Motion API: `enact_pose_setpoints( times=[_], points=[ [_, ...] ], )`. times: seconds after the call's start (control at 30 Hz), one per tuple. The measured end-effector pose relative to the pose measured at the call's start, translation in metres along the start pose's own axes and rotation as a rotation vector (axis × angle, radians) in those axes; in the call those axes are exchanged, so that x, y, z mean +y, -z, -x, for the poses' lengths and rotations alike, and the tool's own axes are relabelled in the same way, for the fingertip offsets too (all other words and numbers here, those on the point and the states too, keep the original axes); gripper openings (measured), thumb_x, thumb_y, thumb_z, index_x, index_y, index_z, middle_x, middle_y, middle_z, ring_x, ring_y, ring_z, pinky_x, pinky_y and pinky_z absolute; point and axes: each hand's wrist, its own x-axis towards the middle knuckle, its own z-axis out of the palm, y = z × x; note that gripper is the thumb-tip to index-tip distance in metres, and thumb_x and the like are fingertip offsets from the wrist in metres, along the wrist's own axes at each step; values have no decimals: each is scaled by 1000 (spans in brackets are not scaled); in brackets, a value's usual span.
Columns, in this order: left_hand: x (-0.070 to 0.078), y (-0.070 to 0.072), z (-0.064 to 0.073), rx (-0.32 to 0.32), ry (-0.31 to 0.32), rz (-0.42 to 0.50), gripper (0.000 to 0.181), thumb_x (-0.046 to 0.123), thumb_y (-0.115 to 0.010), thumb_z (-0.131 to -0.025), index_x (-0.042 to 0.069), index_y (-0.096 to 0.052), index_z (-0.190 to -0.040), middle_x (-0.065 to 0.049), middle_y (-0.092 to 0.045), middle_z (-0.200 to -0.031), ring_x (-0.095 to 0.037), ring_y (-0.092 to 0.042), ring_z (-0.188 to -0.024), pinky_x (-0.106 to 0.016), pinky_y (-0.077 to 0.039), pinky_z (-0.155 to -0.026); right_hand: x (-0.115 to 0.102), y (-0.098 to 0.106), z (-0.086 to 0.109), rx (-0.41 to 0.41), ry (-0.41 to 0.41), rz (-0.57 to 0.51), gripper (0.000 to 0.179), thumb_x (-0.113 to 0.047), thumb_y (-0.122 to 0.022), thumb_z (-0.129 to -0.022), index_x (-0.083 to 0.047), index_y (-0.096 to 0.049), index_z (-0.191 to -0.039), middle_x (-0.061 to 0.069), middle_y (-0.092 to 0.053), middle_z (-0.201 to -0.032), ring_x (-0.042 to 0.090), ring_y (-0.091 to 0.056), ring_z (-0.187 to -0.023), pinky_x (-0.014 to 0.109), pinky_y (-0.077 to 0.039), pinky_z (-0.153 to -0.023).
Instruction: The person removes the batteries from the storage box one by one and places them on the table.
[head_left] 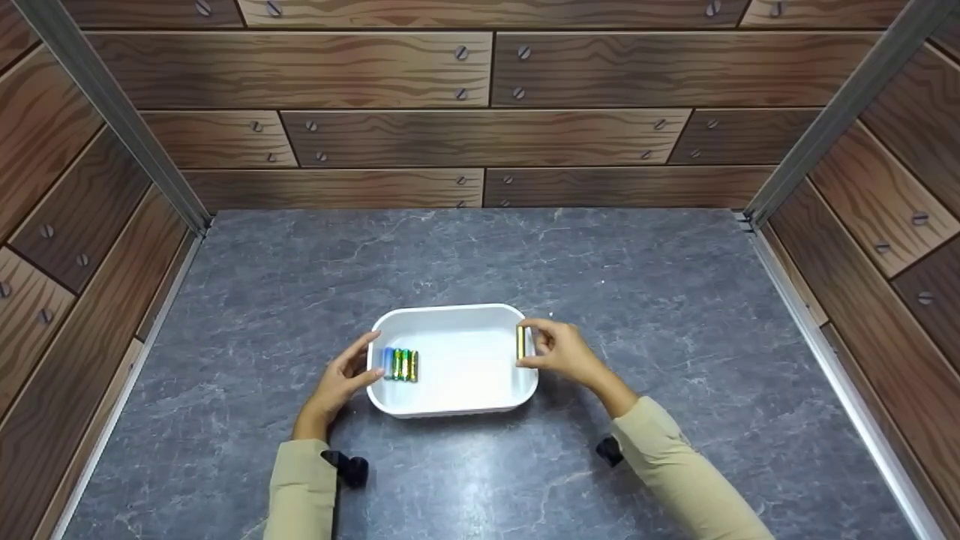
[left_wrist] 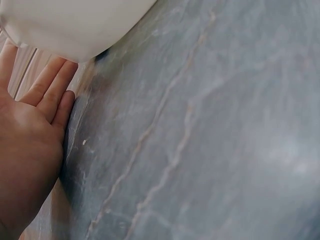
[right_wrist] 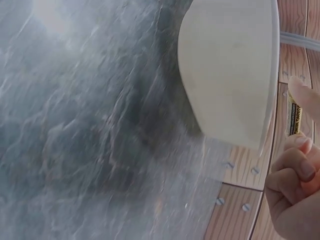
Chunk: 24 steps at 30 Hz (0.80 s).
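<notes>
A white rectangular tray [head_left: 457, 360] with rounded corners stands before me. My left hand [head_left: 346, 379] is at its left end, thumb reaching over the rim beside the batteries. In the left wrist view its fingers [left_wrist: 47, 95] extend fairly straight to the tray's outer wall [left_wrist: 75, 30]. Several batteries [head_left: 401, 364], one blue and others green and gold, lie side by side at the tray's left. Over the right rim, my right hand [head_left: 562, 351] pinches a gold-and-black battery [head_left: 520, 343] by its two ends. Lettering on that battery [right_wrist: 294, 116] shows in the right wrist view.
The tray rests on a grey marbled tabletop [head_left: 480, 255]. Wood-patterned walls [head_left: 480, 135] with metal corner posts [head_left: 810, 127] enclose the back and sides. Black wrist cameras [head_left: 352, 471] sit by both sleeves.
</notes>
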Motion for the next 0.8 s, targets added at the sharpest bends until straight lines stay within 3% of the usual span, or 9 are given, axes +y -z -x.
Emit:
enact_pose_setpoints(
  times=[0.13,0.33,0.8],
  points=[
    [0,0,0,0,2,2,68,-2,-68,-84,4,-40,-146,-24,-47,-145,-36,-47,-132,-16,-47,-90,8,6,3,-9,8,-13,55,-9,-84,-70,6,-62,-118,-5,-40,-60,-2,-32,-53,16,-32,-55],
    [0,0,0,8,2,-2,67,-2,-68,-84,3,-41,-145,-23,-47,-146,-33,-48,-132,-16,-46,-92,17,15,7,-12,-58,-27,56,-9,-84,-70,2,-62,-121,-3,-42,-62,1,-34,-54,16,-31,-53],
    [1,0,1,7,-4,-5,66,-1,-68,-85,5,-42,-145,-21,-45,-148,-37,-46,-133,-16,-47,-91,41,20,8,23,-53,20,56,-9,-85,-69,5,-63,-118,-3,-42,-61,-2,-35,-53,15,-31,-52]
  ],
)
